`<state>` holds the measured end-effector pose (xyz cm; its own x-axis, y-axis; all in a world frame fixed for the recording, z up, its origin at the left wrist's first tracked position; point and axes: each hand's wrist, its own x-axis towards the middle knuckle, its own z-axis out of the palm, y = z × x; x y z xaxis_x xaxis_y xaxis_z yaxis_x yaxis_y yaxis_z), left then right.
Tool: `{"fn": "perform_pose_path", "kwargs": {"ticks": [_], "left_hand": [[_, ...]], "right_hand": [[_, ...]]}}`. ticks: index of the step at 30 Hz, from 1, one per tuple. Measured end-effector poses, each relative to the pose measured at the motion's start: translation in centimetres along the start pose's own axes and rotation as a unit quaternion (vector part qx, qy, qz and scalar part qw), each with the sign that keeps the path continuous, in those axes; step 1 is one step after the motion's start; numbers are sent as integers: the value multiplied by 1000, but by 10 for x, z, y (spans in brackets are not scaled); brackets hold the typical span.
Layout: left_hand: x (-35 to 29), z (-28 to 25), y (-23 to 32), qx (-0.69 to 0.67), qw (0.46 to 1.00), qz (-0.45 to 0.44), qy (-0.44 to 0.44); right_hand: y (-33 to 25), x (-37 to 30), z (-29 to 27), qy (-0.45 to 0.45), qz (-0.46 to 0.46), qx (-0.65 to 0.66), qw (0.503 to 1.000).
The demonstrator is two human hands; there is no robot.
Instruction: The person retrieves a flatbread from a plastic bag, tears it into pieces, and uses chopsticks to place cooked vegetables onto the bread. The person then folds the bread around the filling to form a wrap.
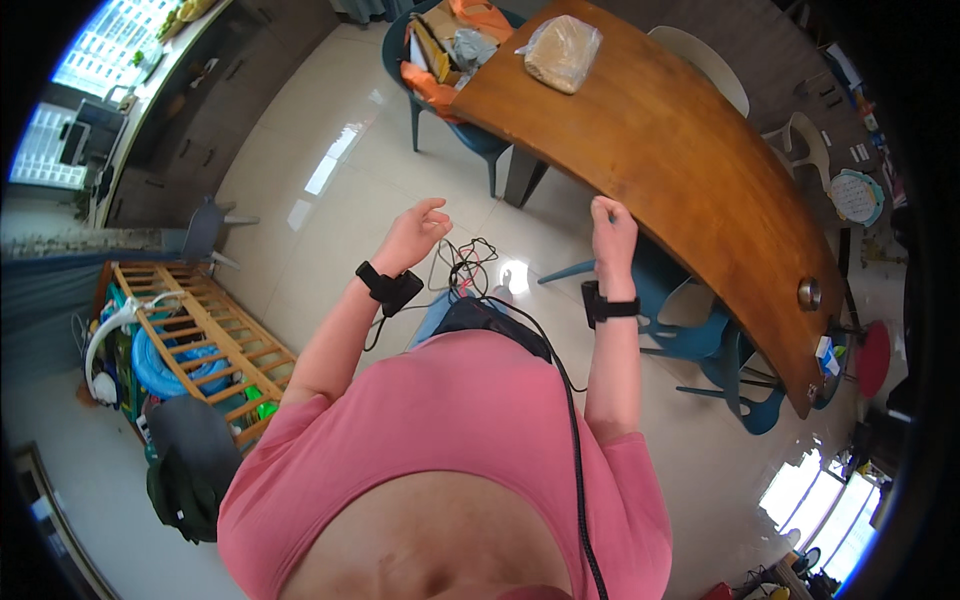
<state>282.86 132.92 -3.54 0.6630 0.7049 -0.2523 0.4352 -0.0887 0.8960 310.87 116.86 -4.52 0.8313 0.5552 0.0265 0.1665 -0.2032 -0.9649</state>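
My left hand (413, 236) is raised over the tiled floor in front of me, its fingers loosely bent and a little apart, with nothing in it. My right hand (614, 236) is up beside the near edge of the wooden table (690, 150), fingers curled in and no object showing in them. Each wrist wears a black strap with a small box, the left box (398, 291) and the right box (598, 301). Between the hands, a tangle of dark cables (470, 262) lies low near my feet. A clear bag of something tan (564, 54) rests at the table's far end.
A blue chair (480, 135) bears an orange bag (432, 90) at the far left table end. More blue chairs (690, 335) stand along the near side. Left is a wooden-railed crib (225, 340) full of things. A black cable (575, 430) runs down my front.
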Motion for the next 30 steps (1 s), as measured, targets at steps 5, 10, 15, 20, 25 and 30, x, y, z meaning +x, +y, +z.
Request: {"fn": "perform_pose_path", "kwargs": {"ticks": [5, 10, 15, 20, 25, 30], "left_hand": [[134, -10, 8, -7, 1000, 2, -28], [244, -16, 8, 3, 997, -6, -78], [330, -28, 4, 5, 992, 8, -129], [362, -43, -1, -67, 984, -21, -164], [379, -55, -10, -98, 980, -54, -162], [392, -53, -15, -86, 986, -19, -144]], "right_hand": [[23, 151, 74, -11, 34, -120, 992], [25, 253, 148, -52, 17, -276, 960], [6, 336, 235, -73, 34, -428, 900], [26, 392, 296, -73, 66, -492, 865], [53, 411, 311, -102, -8, -665, 740], [24, 428, 251, -72, 51, -449, 889]]}}
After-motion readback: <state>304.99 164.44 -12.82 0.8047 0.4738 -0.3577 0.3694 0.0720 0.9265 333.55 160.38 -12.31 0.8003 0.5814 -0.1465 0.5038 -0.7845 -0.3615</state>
